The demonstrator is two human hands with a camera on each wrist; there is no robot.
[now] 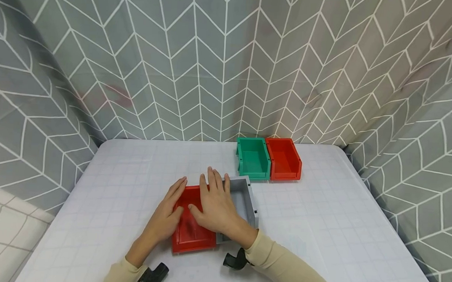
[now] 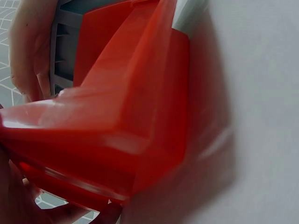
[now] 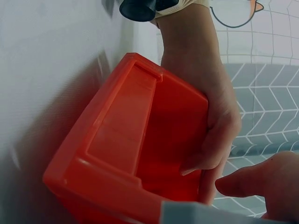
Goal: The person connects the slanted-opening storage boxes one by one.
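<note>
A red storage bin (image 1: 194,236) stands on the white table, side by side with a grey storage bin (image 1: 241,196). My left hand (image 1: 163,220) grips the red bin's left wall. Its thumb reaches inside, as the right wrist view also shows, while the other fingers lie along the outside. Over the wall where the two bins meet is my right hand (image 1: 219,208), its fingers straight and pointing away from me. The right thumb (image 3: 245,181) stretches over the red bin, apart from its floor. The right hand and forearm hide part of the grey bin.
Behind the grey bin, a green bin (image 1: 253,159) and another red bin (image 1: 284,160) stand side by side near the table's far edge. Patterned grey curtains (image 1: 221,65) hang behind and beside the white table (image 1: 320,229).
</note>
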